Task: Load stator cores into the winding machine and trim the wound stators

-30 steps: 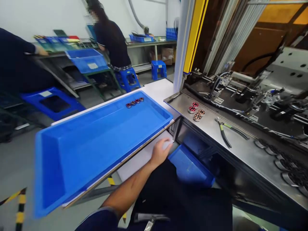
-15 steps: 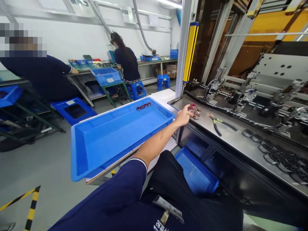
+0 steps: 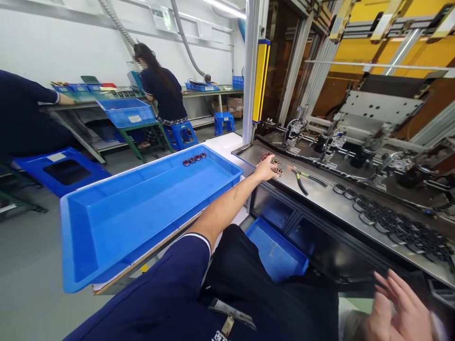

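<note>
The left hand (image 3: 265,168) is stretched out flat, palm down, with its fingertips on the bench coils (image 3: 275,163), a small cluster on the steel bench (image 3: 320,201). The fingers are only loosely curled. Whether they have pinched a coil cannot be told, since the hand covers part of the cluster. The right hand (image 3: 400,310) is low and near the body, well apart from the left, with its fingers spread and nothing in it.

By the look of it the work is at an early stage. Only the tray coils (image 3: 194,159) lie in the tray (image 3: 106,227), to the left of the left hand, in a row at its far corner. The cluster under the fingertips is not yet lifted.

Counts:
- Four tray coils.
- Three bench coils show, and more may be hidden under the fingers.
- One tray.
- One pair of pliers (image 3: 304,179), just right of the left hand.
- One bin (image 3: 275,248), below that hand and under the bench.
- A line of dark rings (image 3: 387,220) runs further right along the bench, too overlapped to count.
- Two other people sit at benches well beyond the tray.
</note>
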The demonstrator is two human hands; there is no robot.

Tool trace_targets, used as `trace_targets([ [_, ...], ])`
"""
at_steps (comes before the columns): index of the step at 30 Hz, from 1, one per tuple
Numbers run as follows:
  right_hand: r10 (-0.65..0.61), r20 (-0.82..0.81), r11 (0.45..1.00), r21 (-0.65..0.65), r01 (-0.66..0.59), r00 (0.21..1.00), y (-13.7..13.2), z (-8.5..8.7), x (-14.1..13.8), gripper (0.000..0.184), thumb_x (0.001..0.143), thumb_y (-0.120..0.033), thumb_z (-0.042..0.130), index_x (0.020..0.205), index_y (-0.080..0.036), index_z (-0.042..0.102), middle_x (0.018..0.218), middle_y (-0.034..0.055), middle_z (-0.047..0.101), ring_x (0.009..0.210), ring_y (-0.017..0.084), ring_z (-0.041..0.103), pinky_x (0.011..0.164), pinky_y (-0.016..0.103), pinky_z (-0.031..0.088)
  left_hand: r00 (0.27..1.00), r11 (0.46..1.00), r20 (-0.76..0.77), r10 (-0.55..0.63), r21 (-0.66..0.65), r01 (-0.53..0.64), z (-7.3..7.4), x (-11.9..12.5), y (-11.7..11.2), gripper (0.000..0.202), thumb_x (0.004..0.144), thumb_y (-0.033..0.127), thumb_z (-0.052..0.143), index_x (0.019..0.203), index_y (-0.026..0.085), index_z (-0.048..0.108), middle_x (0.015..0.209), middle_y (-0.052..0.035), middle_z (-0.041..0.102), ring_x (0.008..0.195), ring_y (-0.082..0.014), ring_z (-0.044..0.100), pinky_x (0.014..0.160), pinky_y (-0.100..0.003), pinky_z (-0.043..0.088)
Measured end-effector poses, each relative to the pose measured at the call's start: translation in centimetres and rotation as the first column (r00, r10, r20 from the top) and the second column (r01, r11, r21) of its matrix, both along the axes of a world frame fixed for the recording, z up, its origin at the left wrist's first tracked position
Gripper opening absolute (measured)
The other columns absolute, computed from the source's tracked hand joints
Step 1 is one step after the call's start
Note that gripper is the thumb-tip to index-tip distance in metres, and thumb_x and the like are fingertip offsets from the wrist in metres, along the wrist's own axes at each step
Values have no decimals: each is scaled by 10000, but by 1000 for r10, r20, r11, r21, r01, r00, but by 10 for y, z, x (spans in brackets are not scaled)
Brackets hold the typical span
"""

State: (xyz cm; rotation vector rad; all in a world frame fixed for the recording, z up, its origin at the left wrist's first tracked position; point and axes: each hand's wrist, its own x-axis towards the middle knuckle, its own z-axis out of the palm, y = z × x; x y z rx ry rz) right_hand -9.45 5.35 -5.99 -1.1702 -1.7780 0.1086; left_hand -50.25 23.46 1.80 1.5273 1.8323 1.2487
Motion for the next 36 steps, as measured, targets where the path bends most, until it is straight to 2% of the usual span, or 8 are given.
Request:
trace_targets([
  [6, 100, 57, 983, 150, -108, 993, 17, 58, -55, 277, 983, -336, 571, 1170, -155, 665, 1213, 160, 688, 988, 275, 678, 896, 461, 525, 996, 981, -21, 88, 176, -83, 11, 20, -45, 880, 693, 50, 800, 1480, 207, 437, 1196, -87, 754, 1402, -298, 506, 1225, -554, 297],
  [10, 282, -168, 946, -113, -303, 945, 25, 78, -82, 249, 955, -395, 645, 1106, -209, 713, 1049, 84, 747, 887, 216, 708, 812, 357, 559, 992, 897, 56, -113, 435, 78, -4, 53, -118, 853, 785, 162, 763, 1529, 219, 350, 1176, -65, 711, 1167, -196, 672, 1081, -373, 511],
  [13, 377, -427, 759, -366, -539, 822, 23, 83, -104, 301, 919, -497, 690, 988, -206, 726, 828, 45, 715, 719, 177, 659, 654, 292, 535, 933, 759, 111, -343, 617, 206, -22, 82, -171, 829, 811, 169, 756, 1532, 265, 358, 1183, -62, 692, 1025, -157, 729, 887, -263, 603],
  [17, 419, -577, 513, -486, -708, 701, 7, 82, -124, 379, 923, -509, 690, 723, -191, 641, 676, 12, 575, 639, 129, 522, 581, 247, 429, 907, 689, 83, -414, 680, 252, -31, 105, -210, 776, 843, 121, 715, 1529, 291, 394, 1201, -78, 714, 1013, -160, 742, 859, -238, 625],
  [23, 376, -770, 308, -421, -853, 516, -8, 85, -112, 374, 939, -415, 680, 644, -195, 613, 588, 2, 533, 579, 121, 500, 552, 241, 415, 779, 661, 211, -590, 680, 316, -31, 109, -218, 809, 843, 159, 771, 1522, 336, 368, 1198, -55, 720, 1022, -161, 740, 900, -252, 625],
  [28, 514, -761, 82, -415, -906, 395, -11, 58, -85, 335, 905, -391, 719, 638, -194, 672, 570, 18, 573, 540, 128, 511, 518, 259, 402, 646, 671, 318, -694, 611, 420, -32, 113, -217, 822, 834, 248, 803, 1505, 305, 332, 1164, -69, 716, 1030, -195, 729, 923, -321, 626],
  [32, 346, -824, 107, -441, -891, 449, -32, 36, -91, 192, 815, -407, 828, 896, -243, 773, 783, 36, 719, 657, 155, 639, 584, 262, 520, 642, 675, 316, -698, 591, 442, -33, 115, -218, 759, 858, 253, 775, 1496, 296, 367, 1169, -64, 707, 1062, -209, 706, 949, -350, 613],
  [36, 112, -926, 151, -342, -928, 360, -51, 39, -114, 217, 780, -389, 866, 938, -261, 789, 748, 31, 737, 603, 152, 667, 533, 240, 553, 677, 723, 333, -656, 533, 439, -39, 120, -215, 762, 856, 315, 781, 1506, 302, 383, 1158, -46, 709, 1047, -203, 698, 924, -335, 610],
])
